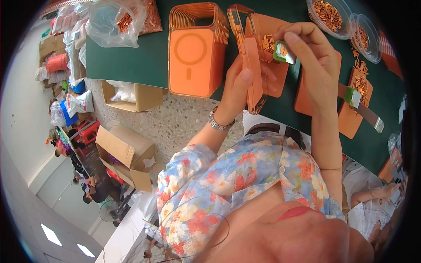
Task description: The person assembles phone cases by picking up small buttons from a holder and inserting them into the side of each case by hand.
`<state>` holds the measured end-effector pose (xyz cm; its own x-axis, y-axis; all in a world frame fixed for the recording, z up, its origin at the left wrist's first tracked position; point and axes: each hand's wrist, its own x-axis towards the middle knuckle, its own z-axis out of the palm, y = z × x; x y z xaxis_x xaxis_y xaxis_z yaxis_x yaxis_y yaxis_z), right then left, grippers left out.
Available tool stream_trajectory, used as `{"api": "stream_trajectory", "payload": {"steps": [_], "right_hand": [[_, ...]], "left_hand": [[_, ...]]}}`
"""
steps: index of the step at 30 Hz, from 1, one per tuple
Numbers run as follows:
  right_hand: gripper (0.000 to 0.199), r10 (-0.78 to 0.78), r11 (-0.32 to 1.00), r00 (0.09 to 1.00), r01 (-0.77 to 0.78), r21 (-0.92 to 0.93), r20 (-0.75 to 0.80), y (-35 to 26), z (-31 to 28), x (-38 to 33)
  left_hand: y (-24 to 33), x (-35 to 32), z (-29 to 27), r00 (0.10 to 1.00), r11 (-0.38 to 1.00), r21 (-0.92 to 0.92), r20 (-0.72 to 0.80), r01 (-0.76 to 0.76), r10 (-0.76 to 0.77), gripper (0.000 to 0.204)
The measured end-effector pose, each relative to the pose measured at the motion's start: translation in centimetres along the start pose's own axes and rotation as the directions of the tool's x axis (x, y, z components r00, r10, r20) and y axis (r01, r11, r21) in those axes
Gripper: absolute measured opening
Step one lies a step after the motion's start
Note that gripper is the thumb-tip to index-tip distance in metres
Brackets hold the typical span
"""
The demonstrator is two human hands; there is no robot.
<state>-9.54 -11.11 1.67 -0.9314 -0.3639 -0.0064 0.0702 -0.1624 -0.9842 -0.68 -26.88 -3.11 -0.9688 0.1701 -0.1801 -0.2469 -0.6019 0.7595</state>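
Observation:
My left hand [237, 90] is closed around an orange phone case [251, 70] with a clear amber rim, held on edge above the green table. Close to its right side, my right hand [313, 57] pinches a small tool [284, 53] with a green part and a shiny metal face, on which little orange pieces seem to sit. Behind the case, a heap of tiny copper-coloured pieces [268, 43] rests on an orange panel [277, 83]. A row of matching phone cases [191, 65] stands packed together just left of my left hand.
Round clear tubs of copper-coloured pieces [328, 16] stand at the far right. Below them, an orange panel [351, 122] bears more pieces and a metal strip with a green part [370, 117]. Clear bags [115, 24] lie at the far left; cardboard boxes [125, 153] are on the floor.

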Motion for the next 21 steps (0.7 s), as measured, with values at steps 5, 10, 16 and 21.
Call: {"api": "stream_trajectory", "payload": {"steps": [5, 10, 16, 21], "right_hand": [[0.019, -0.114, 0.988, 0.978, 0.094, -0.123, -0.176, 1.3, -0.4, 0.2], [0.022, -0.154, 0.784, 0.987, 0.096, -0.613, -0.042, 3.1, -1.3, 1.4], [0.024, -0.221, 0.736, 0.966, 0.255, -0.628, 0.134, 4.0, -0.9, 8.6], [0.021, -0.207, 0.591, 0.949, 0.316, -0.742, 0.239, 5.4, -0.7, 13.8]], "left_hand": [[0.8, 0.0, 0.0, 0.984, 0.979, 0.146, -0.077, -0.146, 0.158, 0.076], [0.0, -1.4, 0.0, 0.953, 0.907, 0.365, -0.129, -0.212, 0.274, 0.092], [-2.5, -1.6, -0.7, 0.939, 0.916, 0.300, -0.134, -0.265, 0.315, 0.101], [-2.3, -1.5, -0.2, 0.956, 0.926, 0.308, -0.120, -0.219, 0.266, 0.106]]}}
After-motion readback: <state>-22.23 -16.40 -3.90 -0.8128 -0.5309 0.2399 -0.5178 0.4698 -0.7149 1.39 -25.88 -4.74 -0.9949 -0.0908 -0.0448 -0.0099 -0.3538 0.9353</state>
